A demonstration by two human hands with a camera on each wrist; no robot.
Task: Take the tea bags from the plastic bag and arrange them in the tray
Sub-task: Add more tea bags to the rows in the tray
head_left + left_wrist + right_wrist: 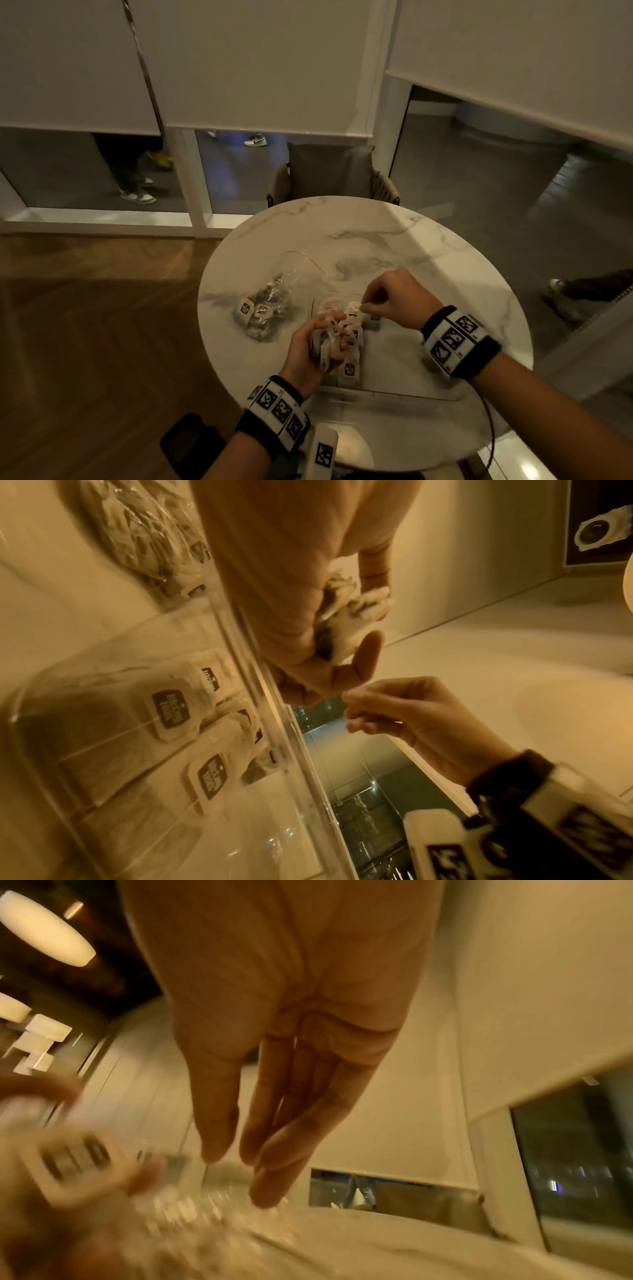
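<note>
The job looks partway done. Several paper tea bags with dark-printed square tags (171, 710) already lie flat in the clear, shallow plastic tray (394, 394), ranged along its left side; the rest of the tray floor shows bare. The tray sits on the round white marble desk (428, 240). Left of the tray, just apart from it, the crumpled clear plastic bag (267, 301) holds more tea bags, so unloading is not finished.

Over the tray's left part, the left hand (308, 346) has its fingers curled around a bunch of loose tea bags (334, 337) waiting to be laid out. The right hand (397, 294), above the tray's far edge, pinches something small and pale at the top of that bunch, probably one bag or its string being drawn free.

What remains, by my reading: placing the held bunch, then emptying the bag.
</note>
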